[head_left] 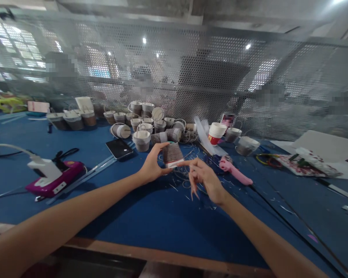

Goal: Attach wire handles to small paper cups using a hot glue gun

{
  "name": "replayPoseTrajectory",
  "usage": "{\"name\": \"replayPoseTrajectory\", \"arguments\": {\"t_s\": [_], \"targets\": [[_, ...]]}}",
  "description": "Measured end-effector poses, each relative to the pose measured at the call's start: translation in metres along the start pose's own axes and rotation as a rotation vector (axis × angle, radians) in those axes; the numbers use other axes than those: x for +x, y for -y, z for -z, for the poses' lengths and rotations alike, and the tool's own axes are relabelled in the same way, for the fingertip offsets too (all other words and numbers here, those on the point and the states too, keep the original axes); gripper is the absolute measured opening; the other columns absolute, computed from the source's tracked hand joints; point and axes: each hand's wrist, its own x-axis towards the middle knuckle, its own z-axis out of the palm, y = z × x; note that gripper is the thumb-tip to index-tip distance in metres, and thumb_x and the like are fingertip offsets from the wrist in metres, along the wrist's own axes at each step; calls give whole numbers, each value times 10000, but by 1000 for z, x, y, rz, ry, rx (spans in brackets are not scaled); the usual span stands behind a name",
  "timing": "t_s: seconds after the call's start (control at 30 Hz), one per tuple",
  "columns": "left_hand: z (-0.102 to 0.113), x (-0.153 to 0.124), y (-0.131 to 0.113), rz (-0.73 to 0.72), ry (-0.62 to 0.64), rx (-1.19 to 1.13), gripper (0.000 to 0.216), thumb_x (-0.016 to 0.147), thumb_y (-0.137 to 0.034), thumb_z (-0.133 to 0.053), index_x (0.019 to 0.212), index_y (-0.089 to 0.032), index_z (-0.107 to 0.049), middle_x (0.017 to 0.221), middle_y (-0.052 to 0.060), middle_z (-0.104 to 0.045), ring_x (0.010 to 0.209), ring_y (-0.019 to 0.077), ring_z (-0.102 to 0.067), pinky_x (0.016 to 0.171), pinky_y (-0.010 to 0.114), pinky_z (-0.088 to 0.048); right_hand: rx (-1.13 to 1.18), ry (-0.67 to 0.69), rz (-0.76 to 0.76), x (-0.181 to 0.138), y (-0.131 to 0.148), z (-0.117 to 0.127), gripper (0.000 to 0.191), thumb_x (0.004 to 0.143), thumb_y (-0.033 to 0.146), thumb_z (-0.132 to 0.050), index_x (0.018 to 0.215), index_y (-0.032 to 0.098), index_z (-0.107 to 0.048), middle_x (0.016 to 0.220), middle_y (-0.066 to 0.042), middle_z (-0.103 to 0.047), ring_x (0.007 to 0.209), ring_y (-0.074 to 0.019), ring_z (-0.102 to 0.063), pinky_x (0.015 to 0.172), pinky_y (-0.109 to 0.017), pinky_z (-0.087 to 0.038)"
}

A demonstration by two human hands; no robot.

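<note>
The left hand (152,166) is pinching a small brown-wrapped cup (172,154) between thumb and fingers, holding it upside down just above the blue table (151,216), near the middle of the scene. The right hand (204,178) is sitting just to the right of it, its forefinger stretching out to touch the cup's pale rim at the bottom, while the other fingers are hanging loose and spread, gripping nothing.

Thin scraps and loops of wire (182,178) are lying scattered on the table under and around both hands. Just right of the right hand a pink glue gun (234,170) is lying on its side. Farther back, a cluster of similar wrapped cups (151,127) is standing and lying against the perforated metal screen (220,77), with a stack of white paper cups (216,133) to their right. A dark phone (119,148) is lying flat on the far left of the held cup. Nearer on the left, a magenta tool (56,179) with a white block on top is resting on the table.
</note>
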Motion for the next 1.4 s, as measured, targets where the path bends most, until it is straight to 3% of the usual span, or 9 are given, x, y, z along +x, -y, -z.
{"name": "replayPoseTrajectory", "arguments": {"t_s": [0.13, 0.23, 0.37, 0.5, 0.6, 0.7, 0.87, 1.23, 1.4], "targets": [[1, -1, -3, -27, 5, 119, 717, 592, -205, -769, 1236, -241, -455, 1195, 88, -525, 1142, 274, -521, 998, 498, -444, -132, 39, -52, 0, -6, -3, 218, 898, 428, -439, 879, 220, -503, 562, 74, -473, 413, -75, -397, 467, -217, -470], [1, 0, -3, -36, -16, 63, 729, 587, -182, -761, 1243, -233, -449, 1220, 94, -520, 1159, 272, -522, 1018, 484, -436, -58, -31, -30, 2, -8, 2, 255, 889, 467, -427, 814, 225, -453, 726, 41, -589, 387, -60, -422, 450, -238, -488], [1, 0, -1, -25, -32, -67, 710, 624, -190, -732, 1260, -227, -419, 1256, 104, -507, 1200, 259, -513, 1048, 457, -423, 71, -267, -20, 7, -9, 12, 325, 849, 536, -411, 745, 229, -383, 929, 3, -655, 309, -37, -386, 378, -266, -484], [1, 1, 2, -10, 12, -183, 754, 646, -233, -741, 1290, -234, -347, 1285, 136, -501, 1212, 272, -520, 1058, 486, -409, -50, -608, 88, 11, -14, 28, 278, 827, 465, -438, 696, 230, -365, 676, 43, -574, 323, -51, -330, 335, -218, -369], [1, 1, 5, -12, 109, -214, 779, 644, -266, -771, 1291, -256, -338, 1410, 157, -407, 1355, 313, -369, 1130, 538, -284, -291, -742, 233, 12, -17, 39, 165, 773, 331, -520, 744, 232, -391, 649, 44, -492, 477, -96, -439, 478, -243, -429], [1, 2, 7, -21, 189, -282, 806, 636, -291, -789, 1293, -287, -322, 1484, 145, -324, 1422, 310, -236, 1160, 553, -189, -575, -536, 385, 10, -14, 42, 385, 684, 263, -563, 1041, 210, -427, 1049, -75, -568, 938, -206, -564, 860, -398, -469], [0, 2, 5, -24, 282, -349, 795, 646, -324, -783, 1287, -315, -312, 1511, 135, -289, 1415, 315, -253, 1125, 579, -262, -924, -106, 379, 4, -9, 30, 870, 725, 292, -606, 1430, 206, -103, 1501, -165, -263, 1392, -308, -223, 1096, -551, -196], [3, -2, -4, -53, 297, -204, 1011, 652, -315, -776, 1433, -308, -135, 1529, 147, -218, 1429, 334, -198, 1143, 575, -223, -1072, -202, 266, 9, -23, 26, 756, 730, 295, -674, 1376, 231, -286, 1423, -146, -401, 1326, -353, -325, 1048, -561, -240], [2, -1, -5, 0, 256, -108, 924, 680, -286, -741, 1428, -263, -198, 1381, 147, -429, 1304, 315, -420, 1074, 541, -370, -949, -188, 236, 7, -21, 23, 950, 706, 284, -674, 1444, 221, -79, 1472, -162, -321, 1354, -353, -269, 1059, -583, -222]]}}
